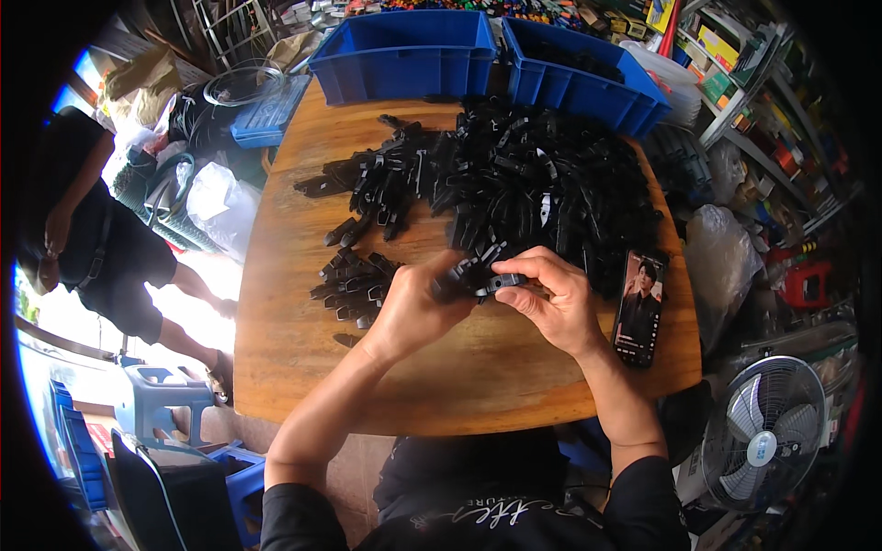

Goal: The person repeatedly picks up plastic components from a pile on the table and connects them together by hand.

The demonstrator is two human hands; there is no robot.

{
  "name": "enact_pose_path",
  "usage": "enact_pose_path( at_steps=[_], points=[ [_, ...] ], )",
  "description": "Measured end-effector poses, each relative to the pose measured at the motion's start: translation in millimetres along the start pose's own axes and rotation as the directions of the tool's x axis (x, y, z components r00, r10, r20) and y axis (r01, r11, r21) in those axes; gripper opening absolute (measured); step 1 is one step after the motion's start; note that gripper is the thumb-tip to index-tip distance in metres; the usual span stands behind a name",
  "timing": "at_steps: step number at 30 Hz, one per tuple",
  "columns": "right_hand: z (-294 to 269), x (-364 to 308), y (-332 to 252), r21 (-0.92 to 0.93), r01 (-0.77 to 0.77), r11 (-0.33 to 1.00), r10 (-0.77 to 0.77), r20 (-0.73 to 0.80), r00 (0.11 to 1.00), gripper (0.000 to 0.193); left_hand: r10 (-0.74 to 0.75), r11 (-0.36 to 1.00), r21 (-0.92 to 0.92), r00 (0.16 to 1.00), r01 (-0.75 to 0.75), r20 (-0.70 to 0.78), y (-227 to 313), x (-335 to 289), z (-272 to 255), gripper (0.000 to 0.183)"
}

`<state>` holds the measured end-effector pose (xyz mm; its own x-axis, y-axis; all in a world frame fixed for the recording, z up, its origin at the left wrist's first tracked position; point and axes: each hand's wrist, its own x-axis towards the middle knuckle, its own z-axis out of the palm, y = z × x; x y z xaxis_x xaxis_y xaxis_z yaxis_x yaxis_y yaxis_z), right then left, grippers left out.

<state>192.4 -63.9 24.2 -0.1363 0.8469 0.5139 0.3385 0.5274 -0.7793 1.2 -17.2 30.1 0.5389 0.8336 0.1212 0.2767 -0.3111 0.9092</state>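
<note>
Above the near middle of the wooden table (441, 390), my two hands are close together. My left hand (412, 310) is closed around a bunch of slim black pieces (452, 285), some with shiny edges; its fingers are partly hidden and smeared. Between thumb and fingers, my right hand (559, 301) pinches a slim black piece (502, 283) with a small hole near its end. Their exact kind I cannot make out. A large heap of similar black pieces (560, 184) lies just beyond my hands. A smaller cluster (347, 283) lies beside my left hand.
Two blue bins, an upright-walled one (404, 75) and another (583, 92) with dark contents, stand at the table's far edge. A lit phone (640, 312) lies by my right forearm. A fan (763, 432) is at right, a stool (165, 395) at left. A person (101, 239) stands left.
</note>
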Motion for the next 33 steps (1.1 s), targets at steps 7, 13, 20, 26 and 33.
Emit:
enact_pose_path(
  at_steps=[7, 13, 20, 26, 33],
  points=[
    [4, -5, 5, 0.015, -0.086, 0.996, 0.086, -0.027, 0.996, 0.034, 0.067, 0.998, -0.01, 0.998, -0.067, -0.002, 5, -2, 7, 0.031],
    [1, -1, 3, 0.427, -0.311, 0.849, 0.301, 0.095, 0.949, 0.04, 0.035, 0.996, -0.084, 0.999, -0.034, 0.011, 4, -5, 6, 0.031],
    [-6, -5, 3, 0.308, -0.268, 0.913, 0.252, 0.093, 0.963, 0.039, -0.035, 0.952, -0.3, 0.993, 0.066, 0.109, 5, -4, 13, 0.032],
    [5, -2, 5, 0.248, -0.166, 0.955, 0.127, 0.166, 0.978, 0.068, 0.137, 0.967, -0.232, 0.983, -0.105, 0.125, -7, -2, 27, 0.085],
    [11, 4, -6, 0.082, -0.203, 0.976, 0.204, -0.005, 0.979, 0.037, -0.003, 1.0, -0.029, 0.986, 0.008, 0.166, 6, 4, 29, 0.09]
  ],
)
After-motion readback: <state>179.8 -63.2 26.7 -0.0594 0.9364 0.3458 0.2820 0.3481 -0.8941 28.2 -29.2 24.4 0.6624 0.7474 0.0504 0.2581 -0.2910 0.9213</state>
